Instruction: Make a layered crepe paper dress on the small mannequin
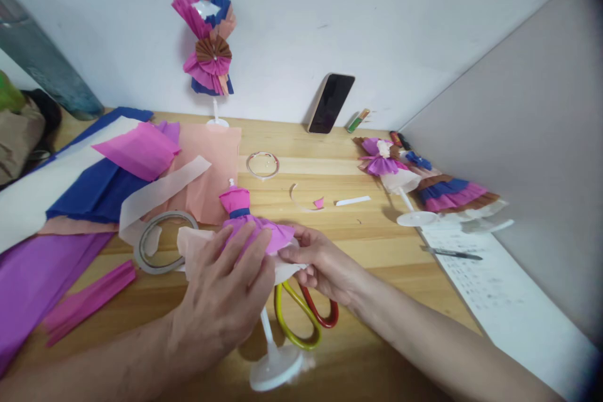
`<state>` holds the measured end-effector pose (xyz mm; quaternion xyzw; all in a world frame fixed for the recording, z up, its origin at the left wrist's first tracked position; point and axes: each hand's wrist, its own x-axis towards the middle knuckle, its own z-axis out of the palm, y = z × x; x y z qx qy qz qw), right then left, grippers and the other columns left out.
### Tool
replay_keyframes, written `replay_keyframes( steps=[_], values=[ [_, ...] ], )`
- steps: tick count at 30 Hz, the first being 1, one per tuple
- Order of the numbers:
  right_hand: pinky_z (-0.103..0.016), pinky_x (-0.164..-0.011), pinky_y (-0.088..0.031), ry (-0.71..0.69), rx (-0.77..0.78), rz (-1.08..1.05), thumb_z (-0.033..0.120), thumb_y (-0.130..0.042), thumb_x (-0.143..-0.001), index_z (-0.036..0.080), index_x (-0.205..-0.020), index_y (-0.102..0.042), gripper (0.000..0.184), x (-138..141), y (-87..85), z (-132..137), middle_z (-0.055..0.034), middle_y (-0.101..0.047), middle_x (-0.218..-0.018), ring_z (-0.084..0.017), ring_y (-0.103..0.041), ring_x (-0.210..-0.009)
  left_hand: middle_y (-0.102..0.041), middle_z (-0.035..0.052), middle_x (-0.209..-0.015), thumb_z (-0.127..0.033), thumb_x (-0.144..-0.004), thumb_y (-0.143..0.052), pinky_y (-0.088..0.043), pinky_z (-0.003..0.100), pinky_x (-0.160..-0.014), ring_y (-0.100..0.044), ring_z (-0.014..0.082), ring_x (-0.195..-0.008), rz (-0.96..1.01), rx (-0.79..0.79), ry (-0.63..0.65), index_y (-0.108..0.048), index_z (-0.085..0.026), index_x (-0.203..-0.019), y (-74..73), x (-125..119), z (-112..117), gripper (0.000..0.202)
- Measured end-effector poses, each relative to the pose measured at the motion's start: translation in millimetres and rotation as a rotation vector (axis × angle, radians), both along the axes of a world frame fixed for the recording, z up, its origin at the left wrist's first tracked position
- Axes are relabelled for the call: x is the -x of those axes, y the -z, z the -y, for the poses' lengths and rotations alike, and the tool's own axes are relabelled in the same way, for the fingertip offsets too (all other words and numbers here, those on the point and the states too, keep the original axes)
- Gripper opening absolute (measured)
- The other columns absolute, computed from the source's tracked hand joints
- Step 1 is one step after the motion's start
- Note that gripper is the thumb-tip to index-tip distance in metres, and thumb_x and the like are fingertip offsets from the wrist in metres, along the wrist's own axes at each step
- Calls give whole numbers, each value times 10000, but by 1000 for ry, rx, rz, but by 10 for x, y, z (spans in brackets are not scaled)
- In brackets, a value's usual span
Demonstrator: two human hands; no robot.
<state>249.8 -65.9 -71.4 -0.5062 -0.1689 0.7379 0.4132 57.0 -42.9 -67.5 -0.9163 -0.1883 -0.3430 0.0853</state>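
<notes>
A small mannequin on a white stand (276, 367) wears a pink top with a blue waistband (235, 202) and a purple pleated paper skirt (276, 233). My left hand (226, 292) lies over the skirt's front, its fingers pressed onto the purple paper and a pale peach strip (193, 245). My right hand (323, 267) pinches the pale strip at the skirt's right edge. Behind the hands lie scissors (304, 317) with yellow and red handles.
Sheets of purple, blue, pink and peach crepe paper (108, 188) cover the left of the wooden table. A tape ring (162, 245), a clear tape roll (262, 164), a finished paper-dress figure (210, 50), a phone (330, 103), two lying dress figures (424, 185), a printed sheet with pen (452, 254).
</notes>
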Motion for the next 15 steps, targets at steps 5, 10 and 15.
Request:
replay_keyframes(
  steps=[5, 10, 15],
  values=[
    [-84, -292, -259, -75, -34, 89, 225, -829, -589, 171, -1124, -658, 564, 13, 23, -38, 71, -585, -524, -4, -403, -313, -691, 173, -1090, -38, -832, -453, -510, 563, -923, -577, 349, -1155, 49, -2, 114, -617, -94, -975, -43, -10, 20, 224],
    [-89, -300, -254, -34, -50, 151, 239, -832, -581, 154, -997, -662, 457, -65, 13, -65, 62, -576, -532, 5, -387, -315, -652, 174, -1200, -211, -904, -498, -478, 504, -990, -521, 313, -1239, 22, 138, 78, -556, -94, -1187, -127, 86, 1, 312],
    [-150, -325, -262, 19, -115, 262, 361, -789, -675, 187, -993, -615, 402, -219, -14, 63, 17, -612, -666, -51, -473, -382, -540, 219, -1367, -485, -891, -550, -412, 531, -1047, -441, 340, -1322, -167, 213, -5, -440, -82, -1344, -126, 397, -66, 616]
  ],
)
